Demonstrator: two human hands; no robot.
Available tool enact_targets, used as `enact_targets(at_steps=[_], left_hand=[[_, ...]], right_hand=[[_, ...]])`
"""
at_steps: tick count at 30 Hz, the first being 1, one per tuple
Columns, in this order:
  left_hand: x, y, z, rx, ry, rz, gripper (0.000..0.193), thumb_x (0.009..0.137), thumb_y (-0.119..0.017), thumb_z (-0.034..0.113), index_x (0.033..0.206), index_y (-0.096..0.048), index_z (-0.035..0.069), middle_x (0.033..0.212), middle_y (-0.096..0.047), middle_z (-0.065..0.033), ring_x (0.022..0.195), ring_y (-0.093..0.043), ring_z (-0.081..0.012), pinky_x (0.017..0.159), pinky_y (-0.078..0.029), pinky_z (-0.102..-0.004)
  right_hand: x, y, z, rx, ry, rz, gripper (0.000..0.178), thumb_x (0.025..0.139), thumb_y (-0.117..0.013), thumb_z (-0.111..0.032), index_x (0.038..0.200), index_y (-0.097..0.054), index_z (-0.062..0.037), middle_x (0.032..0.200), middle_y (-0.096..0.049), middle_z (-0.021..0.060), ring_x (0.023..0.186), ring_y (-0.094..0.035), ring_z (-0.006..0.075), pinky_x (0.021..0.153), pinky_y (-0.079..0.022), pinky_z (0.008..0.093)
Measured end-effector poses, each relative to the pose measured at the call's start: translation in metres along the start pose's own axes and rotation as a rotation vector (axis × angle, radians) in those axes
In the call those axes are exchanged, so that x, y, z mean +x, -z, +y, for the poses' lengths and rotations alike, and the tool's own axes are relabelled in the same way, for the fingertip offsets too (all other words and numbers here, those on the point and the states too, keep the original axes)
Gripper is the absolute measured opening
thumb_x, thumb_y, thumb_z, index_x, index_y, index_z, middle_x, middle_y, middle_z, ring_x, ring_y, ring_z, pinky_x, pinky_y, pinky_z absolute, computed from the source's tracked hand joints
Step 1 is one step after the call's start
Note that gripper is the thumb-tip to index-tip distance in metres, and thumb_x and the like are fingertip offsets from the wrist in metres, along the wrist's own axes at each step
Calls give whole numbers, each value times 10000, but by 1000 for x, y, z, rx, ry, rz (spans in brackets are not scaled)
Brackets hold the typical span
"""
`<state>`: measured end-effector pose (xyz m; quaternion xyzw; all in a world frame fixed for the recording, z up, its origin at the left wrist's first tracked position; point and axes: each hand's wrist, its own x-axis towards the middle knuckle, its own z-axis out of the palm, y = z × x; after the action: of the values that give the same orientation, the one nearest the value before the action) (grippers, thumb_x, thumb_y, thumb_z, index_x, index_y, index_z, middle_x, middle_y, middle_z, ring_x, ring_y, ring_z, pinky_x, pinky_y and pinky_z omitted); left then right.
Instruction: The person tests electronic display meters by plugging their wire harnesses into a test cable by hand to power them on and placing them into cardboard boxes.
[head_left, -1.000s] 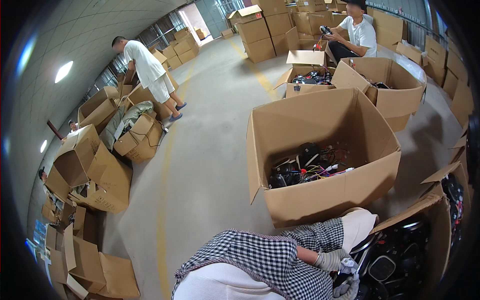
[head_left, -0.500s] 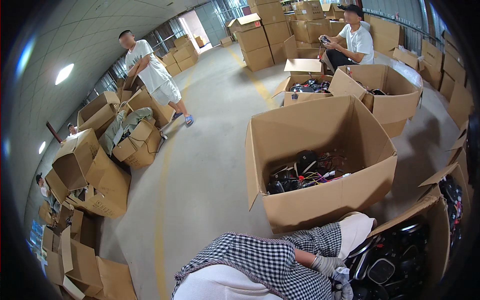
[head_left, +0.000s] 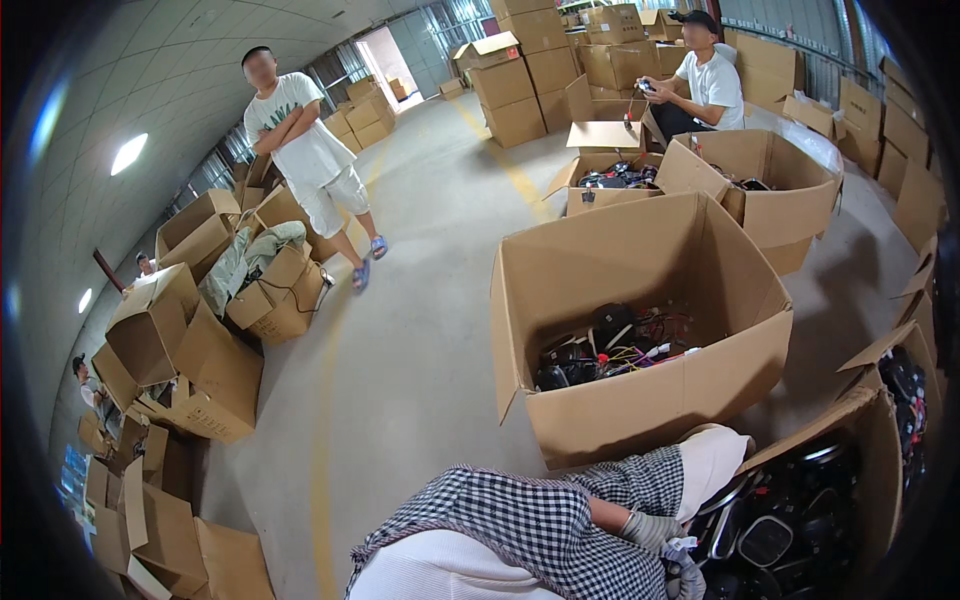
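My left hand, in a pale knitted glove, comes out of a black-and-white checked sleeve with its fingers bent closed. A small white piece shows at its fingertips. Just below, at the picture's lower edge, my right hand is gloved too, fingers curled, and what it holds is hidden. Both are beside an open carton at the lower right. Black rounded housings, some with silver rims, lie heaped inside it.
Ahead stands a large open carton with black parts and coloured wires. Behind it a seated person handles a small wired part near more cartons. Left, a standing person has folded arms beside piled boxes. A yellow line marks the floor.
The standing person has turned, folded their arms and shifted their feet. The seated person's hands moved slightly, and a wire hangs from them. My hands stay almost in place, lowering slightly.
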<state>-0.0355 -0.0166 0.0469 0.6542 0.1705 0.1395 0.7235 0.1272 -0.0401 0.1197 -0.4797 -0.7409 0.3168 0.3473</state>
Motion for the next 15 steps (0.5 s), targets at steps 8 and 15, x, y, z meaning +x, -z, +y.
enact_targets(at_steps=[8,15], left_hand=[[-15,-18,0,40,-71,74,229,680,-639,187,846,-582,40,685,-570,-88,638,-532,-213,628,-444,-349],[-24,18,45,306,222,-82,208,908,-519,171,1030,-615,31,862,-633,-13,746,-577,-118,681,-486,-279]], right_hand=[[-18,-15,-18,-65,44,72,251,857,-444,-148,1002,-599,-14,815,-582,117,709,-538,233,604,-420,311],[-76,-29,-37,594,-522,270,285,943,-441,-239,940,-596,0,714,-506,7,643,-423,88,564,-374,270]])
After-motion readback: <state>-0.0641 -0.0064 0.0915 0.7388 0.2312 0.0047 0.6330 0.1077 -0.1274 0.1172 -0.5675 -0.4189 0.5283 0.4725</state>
